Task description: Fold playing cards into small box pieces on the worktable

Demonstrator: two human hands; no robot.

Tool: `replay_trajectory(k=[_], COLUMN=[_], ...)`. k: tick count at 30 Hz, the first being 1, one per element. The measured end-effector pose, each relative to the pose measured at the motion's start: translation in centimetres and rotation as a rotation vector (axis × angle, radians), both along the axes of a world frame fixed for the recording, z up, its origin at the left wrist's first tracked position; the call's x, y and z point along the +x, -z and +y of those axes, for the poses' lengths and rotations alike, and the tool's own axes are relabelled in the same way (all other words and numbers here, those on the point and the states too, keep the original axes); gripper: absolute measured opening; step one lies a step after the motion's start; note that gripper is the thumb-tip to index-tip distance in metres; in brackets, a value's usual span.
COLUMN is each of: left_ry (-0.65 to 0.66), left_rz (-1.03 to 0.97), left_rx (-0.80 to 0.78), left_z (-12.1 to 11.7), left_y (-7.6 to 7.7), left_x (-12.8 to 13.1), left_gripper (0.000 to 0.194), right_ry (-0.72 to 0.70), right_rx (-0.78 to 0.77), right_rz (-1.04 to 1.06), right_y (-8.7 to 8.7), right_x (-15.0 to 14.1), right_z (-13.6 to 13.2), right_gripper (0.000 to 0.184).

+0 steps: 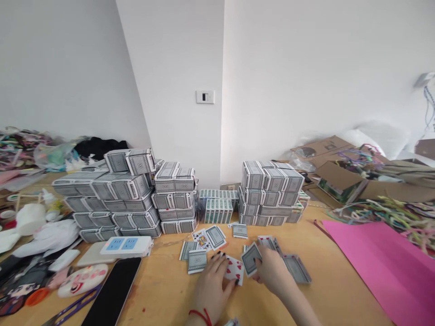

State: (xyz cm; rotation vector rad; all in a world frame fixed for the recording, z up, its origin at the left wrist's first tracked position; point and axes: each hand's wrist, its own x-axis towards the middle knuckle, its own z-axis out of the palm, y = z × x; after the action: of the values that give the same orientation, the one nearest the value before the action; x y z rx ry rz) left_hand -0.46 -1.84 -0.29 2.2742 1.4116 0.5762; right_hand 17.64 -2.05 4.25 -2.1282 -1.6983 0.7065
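Head: grey-backed card in right grip.

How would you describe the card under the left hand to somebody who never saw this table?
On the wooden table, look for the left hand, with a red cord on its wrist. Partly under that hand lies a white card. Its red-heart face sets it apart from the face-up king and the grey-backed card in the right hand.

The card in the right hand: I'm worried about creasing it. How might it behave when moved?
The card is probably stiff rather than floppy: held at one side by the right hand, its free part shows no droop. Looking thin, it's likely light and might crease if pinched hard.
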Motion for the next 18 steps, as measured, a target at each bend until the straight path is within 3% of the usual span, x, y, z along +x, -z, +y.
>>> replay_trajectory(k=[7,14,18], left_ry=[0.007,0.008,0.012], left_rz=[-0.004,-0.015,0.013], left_rx=[-0.026,-0.030,-0.010], left_z=[0.1,0.3,0.3], left_y=[0.3,0.6,0.6], left_x=[-0.2,-0.2,-0.2], left_gripper=[0.045,0.051,0.052], right_ry=[-0.003,-0.087,-0.091], right_rx=[-0.092,-0.223,-0.197], right_rz=[0.269,0.559,0.508], right_y=[0.0,2.6,2.6], right_x=[-0.6,-1.2,-1.8], right_z=[0.0,0.2,0.2], right_gripper=[0.018,0.023,0.023])
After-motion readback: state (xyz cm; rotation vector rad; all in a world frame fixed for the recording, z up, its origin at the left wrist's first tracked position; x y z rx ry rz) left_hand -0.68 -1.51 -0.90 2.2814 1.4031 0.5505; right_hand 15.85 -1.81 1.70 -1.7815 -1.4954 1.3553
